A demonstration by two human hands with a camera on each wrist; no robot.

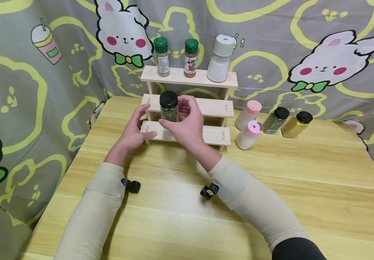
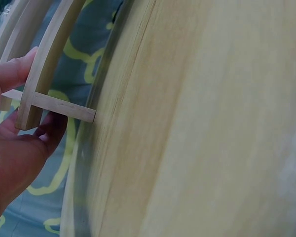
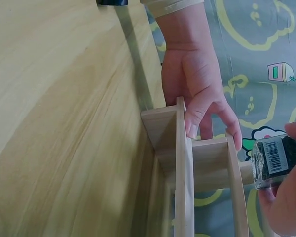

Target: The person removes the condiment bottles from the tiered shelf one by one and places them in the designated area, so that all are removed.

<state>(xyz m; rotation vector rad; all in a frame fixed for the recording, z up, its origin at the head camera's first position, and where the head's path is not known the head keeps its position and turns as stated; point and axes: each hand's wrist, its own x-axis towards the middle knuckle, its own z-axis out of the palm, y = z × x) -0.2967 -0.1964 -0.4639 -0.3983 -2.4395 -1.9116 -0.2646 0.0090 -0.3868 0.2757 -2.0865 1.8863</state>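
A clear spice jar [image 1: 169,110] with a black lid and dark green contents is gripped by my right hand [image 1: 190,125]. It is held upright in front of the middle step of the three-tier wooden rack [image 1: 209,134]. On its underside, a barcode label [image 3: 275,154] faces the right wrist view. My left hand [image 1: 133,130] holds the rack's left end, its thumb on the lowest step and a finger at the middle one. In the left wrist view, other fingers of the left hand [image 2: 15,163] reach behind the rack's end piece [image 2: 64,106].
Two green-capped shakers [image 1: 163,65] [image 1: 190,65] and a white-capped jar [image 1: 219,68] stand on the top step. Right of the rack are two pink-lidded jars [image 1: 246,139] [image 1: 245,117], a black-lidded green jar [image 1: 271,124] and a yellow one [image 1: 293,128]. A patterned curtain [image 1: 261,47] hangs behind.
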